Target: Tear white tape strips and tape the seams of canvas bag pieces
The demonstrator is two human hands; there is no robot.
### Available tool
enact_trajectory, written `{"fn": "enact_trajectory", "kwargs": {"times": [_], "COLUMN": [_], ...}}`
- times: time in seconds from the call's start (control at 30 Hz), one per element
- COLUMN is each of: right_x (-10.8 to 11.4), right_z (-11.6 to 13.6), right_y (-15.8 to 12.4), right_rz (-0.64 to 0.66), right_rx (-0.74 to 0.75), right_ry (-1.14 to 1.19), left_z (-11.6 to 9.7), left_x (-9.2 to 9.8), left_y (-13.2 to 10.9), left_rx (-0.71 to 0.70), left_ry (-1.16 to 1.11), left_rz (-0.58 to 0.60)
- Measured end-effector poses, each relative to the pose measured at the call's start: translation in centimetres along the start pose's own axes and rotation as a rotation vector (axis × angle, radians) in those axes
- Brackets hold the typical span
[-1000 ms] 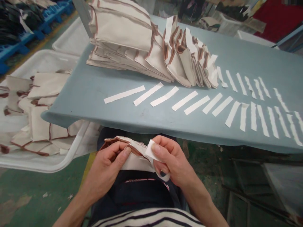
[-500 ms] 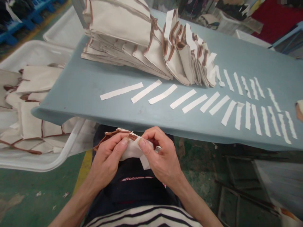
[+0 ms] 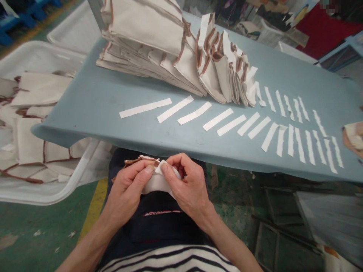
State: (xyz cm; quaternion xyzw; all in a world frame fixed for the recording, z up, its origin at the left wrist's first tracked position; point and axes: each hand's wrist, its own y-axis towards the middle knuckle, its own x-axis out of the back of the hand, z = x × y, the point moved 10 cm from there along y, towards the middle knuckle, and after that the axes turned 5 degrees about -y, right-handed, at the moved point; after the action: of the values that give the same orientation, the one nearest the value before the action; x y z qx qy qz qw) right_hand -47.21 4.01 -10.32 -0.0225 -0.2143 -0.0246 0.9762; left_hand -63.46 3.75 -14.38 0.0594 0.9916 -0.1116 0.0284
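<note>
Over my lap, my left hand (image 3: 129, 187) and my right hand (image 3: 185, 185) pinch the same small cream fabric piece with brown edging (image 3: 154, 180). The thumbs and forefingers of both hands meet at its top edge, where a white strip is folded over the cloth. Both hands are closed on it, just below the front edge of the blue table (image 3: 93, 102). On that table lies a row of several white strips (image 3: 218, 119), and behind them leans a fanned stack of similar cream pieces with brown trim (image 3: 176, 56).
A white plastic bin (image 3: 42, 196) holding more cream pieces stands at my left on the green floor. Another white bin (image 3: 73, 32) sits behind it. A fabric bit (image 3: 353, 138) rests at the table's right edge. Dark metal framing lies under the table at right.
My right hand has moved left and folded the white strip in against the piece; its fingers now pinch right beside my left thumb. The loose strip end no longer hangs out.
</note>
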Motion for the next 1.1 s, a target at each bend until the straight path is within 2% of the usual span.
{"fn": "enact_trajectory", "kwargs": {"times": [0.23,0.37,0.53,0.63,0.73,0.9,1.1], "right_x": [0.2,0.0,-0.3,-0.4,-1.4,-4.8,-7.6], "right_z": [0.7,0.2,-0.9,-1.4,-2.2,-2.9,-3.6], "right_y": [0.1,0.5,0.7,0.6,0.9,0.8,0.1], "right_rz": [-0.055,-0.068,-0.023,-0.004,0.113,0.484,0.680], "right_rx": [0.059,0.035,-0.052,-0.092,-0.180,-0.338,-0.332], "right_ry": [-0.044,-0.011,0.101,0.181,0.377,0.705,0.814], "left_z": [0.1,-0.1,-1.6,-2.9,-4.1,-4.9,-4.1], "left_x": [0.1,0.1,-1.4,-1.8,-2.0,-2.2,-2.3], "left_y": [0.4,0.8,1.5,1.7,1.7,1.5,1.2], "left_rx": [0.012,0.001,-0.036,-0.086,-0.146,-0.176,-0.190], "left_ry": [-0.018,-0.020,-0.004,0.093,0.167,0.242,0.230], "left_rz": [-0.018,-0.028,0.057,0.053,0.036,0.033,0.022]}}
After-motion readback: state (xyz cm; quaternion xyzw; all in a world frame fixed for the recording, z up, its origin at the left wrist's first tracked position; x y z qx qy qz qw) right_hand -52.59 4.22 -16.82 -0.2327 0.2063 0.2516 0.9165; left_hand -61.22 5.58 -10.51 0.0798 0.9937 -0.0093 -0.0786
